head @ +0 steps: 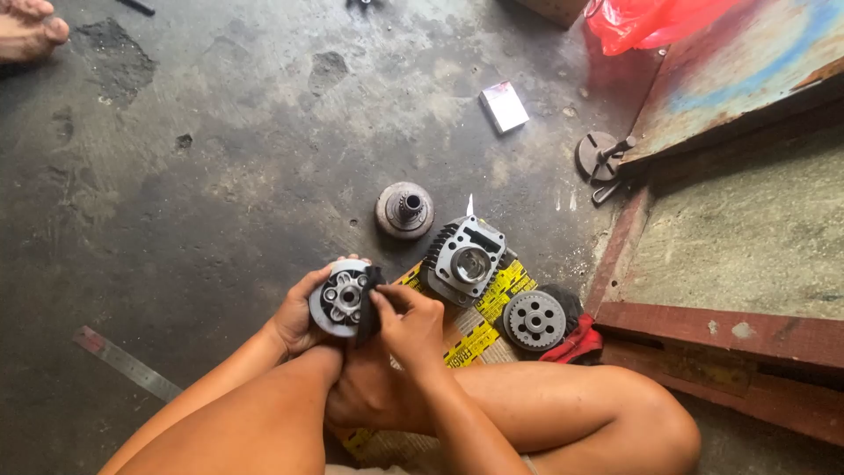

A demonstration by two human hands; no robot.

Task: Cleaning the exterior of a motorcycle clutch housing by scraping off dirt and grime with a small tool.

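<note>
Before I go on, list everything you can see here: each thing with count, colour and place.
round clutch-like part: 1, grey metal, held at centre
black strip: 1, against that part
finned cylinder: 1, silver, on yellow cardboard
toothed disc: 1, grey, on red rag
bell-shaped hub: 1, rusty, floor
small box: 1, white, floor
steel ruler: 1, lower left
red bag: 1, top right
left hand: cups the part
right hand: pinches the strip

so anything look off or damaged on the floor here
Yes, the concrete floor is damaged: pitted patches show at upper left, near a bare foot. A steel ruler lies loose at lower left and a small box sits apart. The left hand holds a round hub; the right hand pinches a dark piece against it.
</note>
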